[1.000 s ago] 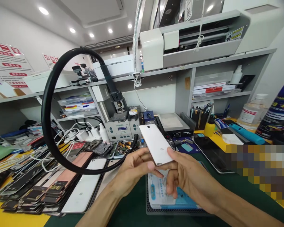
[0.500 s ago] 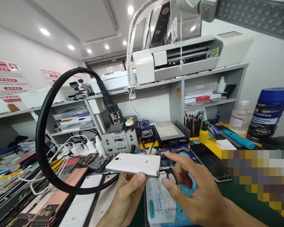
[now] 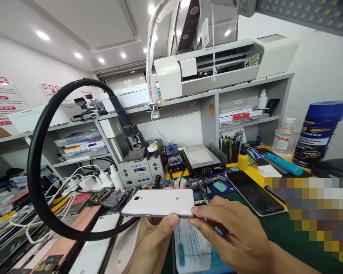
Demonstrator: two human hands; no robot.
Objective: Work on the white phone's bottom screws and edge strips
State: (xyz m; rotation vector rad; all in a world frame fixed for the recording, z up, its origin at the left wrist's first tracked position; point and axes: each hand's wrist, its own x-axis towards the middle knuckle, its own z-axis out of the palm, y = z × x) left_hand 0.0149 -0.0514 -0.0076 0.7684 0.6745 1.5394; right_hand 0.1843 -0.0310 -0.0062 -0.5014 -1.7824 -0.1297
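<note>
Your left hand [image 3: 155,236] carries the white phone [image 3: 160,201] above the desk [image 3: 276,230], back cover up and tipped so that the near edge shows. Your left grip is closed on it: thumb on the near long edge, fingertips just peeping over the far side. Your right hand [image 3: 234,232] meets the end on your right—forefinger and thumb pinching its near corner, the other fingers curled behind.

The step in hand looks like working at, or feeling, that corner; the cover lies on the phone, and I cannot tell whether any gap shows at the edge. The next move, as I judge it, calls for a steady left hold, with the right fingertips kept light and exact on the corner.

Below your hands lies a clear plastic packet [image 3: 192,247] with blue print. To your left, another white phone [image 3: 95,238] lies in a row of phones, under a looping black hose [image 3: 31,171]. To your right rests a dark-screened phone [image 3: 255,192]. Farther back stand a grey machine [image 3: 138,171] with a small display, a yellow bottle [image 3: 242,161] and a blue-capped can [image 3: 315,133]—then the shelf [image 3: 200,98] behind.
</note>
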